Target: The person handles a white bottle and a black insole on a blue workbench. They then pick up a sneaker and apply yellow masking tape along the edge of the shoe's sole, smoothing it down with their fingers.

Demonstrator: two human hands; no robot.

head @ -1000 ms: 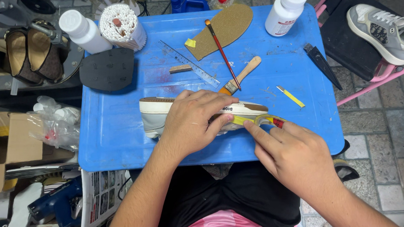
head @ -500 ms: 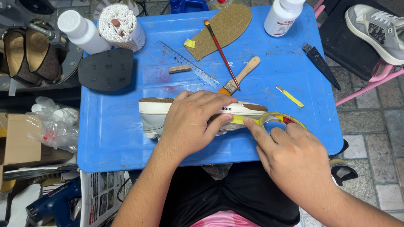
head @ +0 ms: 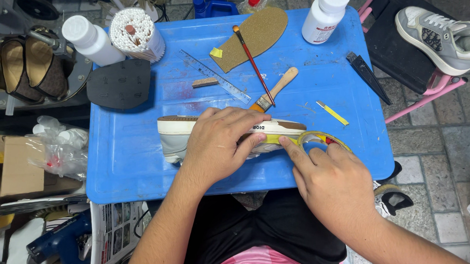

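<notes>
Left hand: the left hand (head: 218, 144) lay flat and curled over the sneaker (head: 229, 134), fingers spread across its upper and thumb on the near side, pinning it down rather than lifting it.
Right hand: the right hand (head: 331, 180) was mostly closed, forefinger stretched out and pressing yellow tape (head: 277, 139) against the side of the sole; the roll of tape (head: 323, 139) sat just under and ahead of its knuckles, though whether the other fingers gripped the roll I could not tell.
Sneaker: on its side on the blue tray (head: 137, 164), beneath the left palm and just left of the right fingertip, toe end poking out past the left wrist.
Progress: a short run of yellow tape appeared stuck along the sole edge between the two hands; the stretch under the left hand was hidden, and the toe end to the left looked bare, so most of the masking seemed left to do.
Beyond the hands: a wooden-handled brush (head: 275, 88), a thin red paintbrush (head: 252, 63), a clear ruler (head: 214, 76) and a tan insole (head: 256, 34).
Far right: a second sneaker (head: 443, 38) on a pink stool, well apart.
</notes>
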